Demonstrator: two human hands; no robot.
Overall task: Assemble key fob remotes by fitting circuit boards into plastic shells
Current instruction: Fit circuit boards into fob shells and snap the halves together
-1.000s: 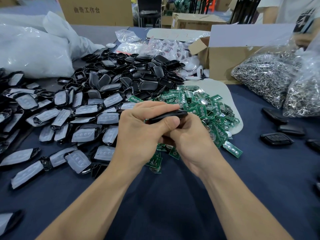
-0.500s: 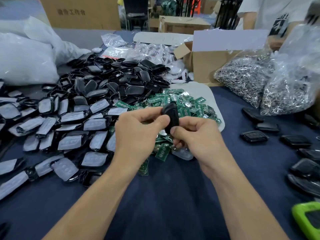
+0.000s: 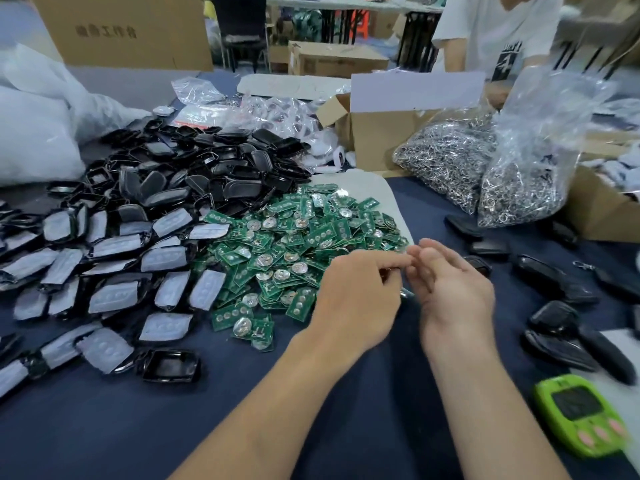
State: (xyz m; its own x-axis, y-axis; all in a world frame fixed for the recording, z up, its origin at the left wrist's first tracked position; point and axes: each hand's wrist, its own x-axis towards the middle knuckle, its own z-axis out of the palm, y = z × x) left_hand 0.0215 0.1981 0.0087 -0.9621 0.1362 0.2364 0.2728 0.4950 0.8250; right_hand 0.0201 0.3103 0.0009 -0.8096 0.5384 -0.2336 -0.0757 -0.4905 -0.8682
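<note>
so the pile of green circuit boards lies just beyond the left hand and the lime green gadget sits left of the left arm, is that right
Not quite. The lime green gadget lies to the right of the right arm, at the bottom right of the head view. The rest holds: the pile of green circuit boards lies just beyond the left hand.

Glossy black plastic shells [image 3: 221,174], green circuit boards [image 3: 304,237], matt cloth table [image 3: 104,427].
</note>
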